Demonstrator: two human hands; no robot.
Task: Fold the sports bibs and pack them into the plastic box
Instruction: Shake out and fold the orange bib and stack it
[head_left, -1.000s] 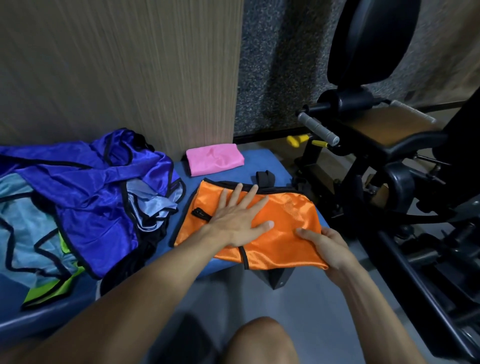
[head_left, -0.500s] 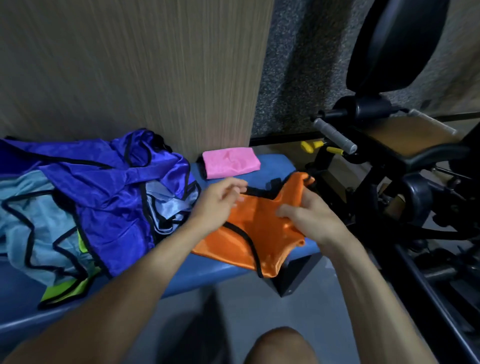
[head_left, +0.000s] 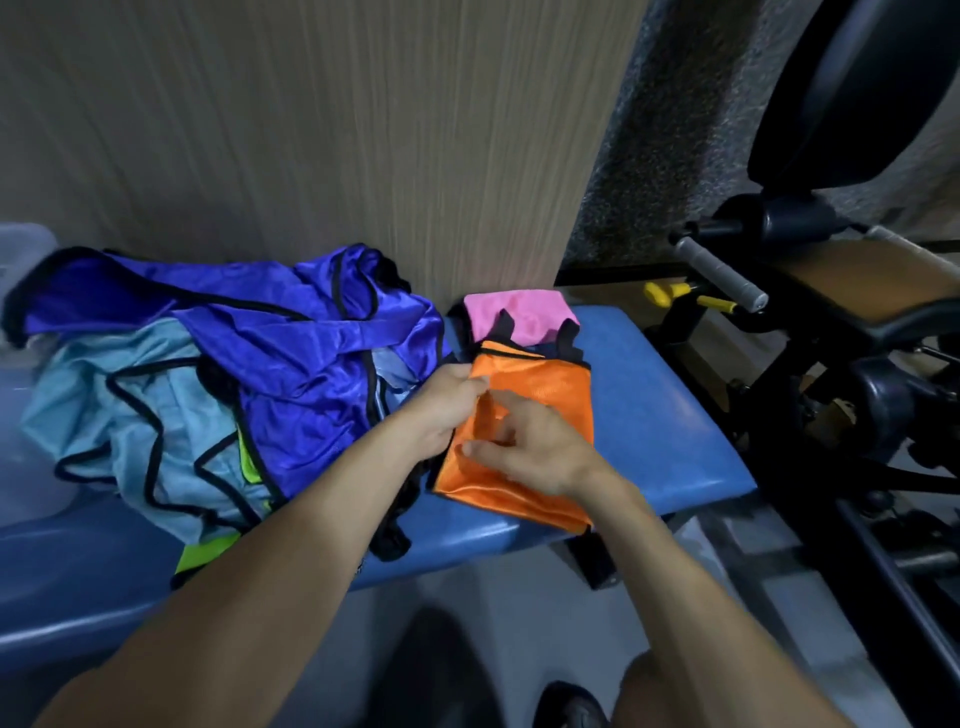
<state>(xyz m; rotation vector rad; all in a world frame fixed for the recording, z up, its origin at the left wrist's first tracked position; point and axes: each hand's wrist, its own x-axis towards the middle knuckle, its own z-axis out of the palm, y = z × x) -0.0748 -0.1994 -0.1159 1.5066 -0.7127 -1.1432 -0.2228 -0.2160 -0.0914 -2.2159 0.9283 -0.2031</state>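
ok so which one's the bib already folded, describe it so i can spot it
Find the blue bench against the wood-panelled wall. At its back, beyond the orange bib being handled, lies the pink bib: a small flat rectangle, unlike the loose blue pile to its left.
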